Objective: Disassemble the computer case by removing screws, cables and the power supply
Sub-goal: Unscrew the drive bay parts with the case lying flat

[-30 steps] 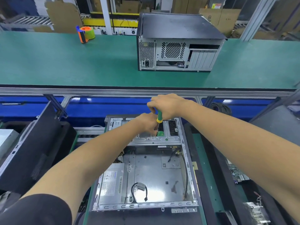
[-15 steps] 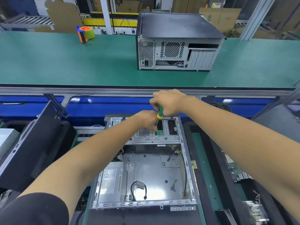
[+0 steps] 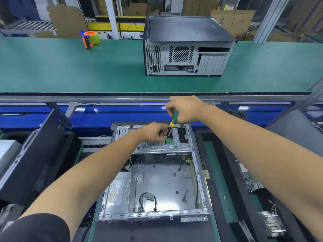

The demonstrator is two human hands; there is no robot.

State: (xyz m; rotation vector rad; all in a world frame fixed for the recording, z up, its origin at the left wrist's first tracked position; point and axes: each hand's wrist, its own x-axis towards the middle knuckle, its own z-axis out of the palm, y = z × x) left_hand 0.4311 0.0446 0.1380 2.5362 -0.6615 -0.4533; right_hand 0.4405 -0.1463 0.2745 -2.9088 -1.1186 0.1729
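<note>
The open computer case (image 3: 153,173) is lying flat on its side just in front of the person, on a green mat (image 3: 218,186) below the conveyor. Its long axis is running away from the person, from the near metal rail toward the far end where the drive cage (image 3: 157,145) is sitting. The open side is facing up. The case is looking like bare grey metal, mostly emptied: the floor plate is showing a few dark marks, a black cable loop (image 3: 147,200) is lying near the front rail, and another thin black cable is running along the right wall. The power supply (image 3: 118,194), a silver box with a white label, is sitting in the near left corner of the case.

The right hand (image 3: 185,109) is gripping a screwdriver (image 3: 173,119) with green and yellow handle, fingers curled around it. The tool is standing almost upright, the tip pointing down toward a small green board (image 3: 169,140) at the drive cage. The left hand (image 3: 153,131) is resting over the cage with fingers curled, pinching something small beside the screwdriver shaft; what it is I cannot tell.

On the green conveyor belt (image 3: 70,70) behind, a closed black computer (image 3: 187,48) is standing with its back panel toward the person, and an orange tape dispenser (image 3: 90,38) is lying well apart to the left.
</note>
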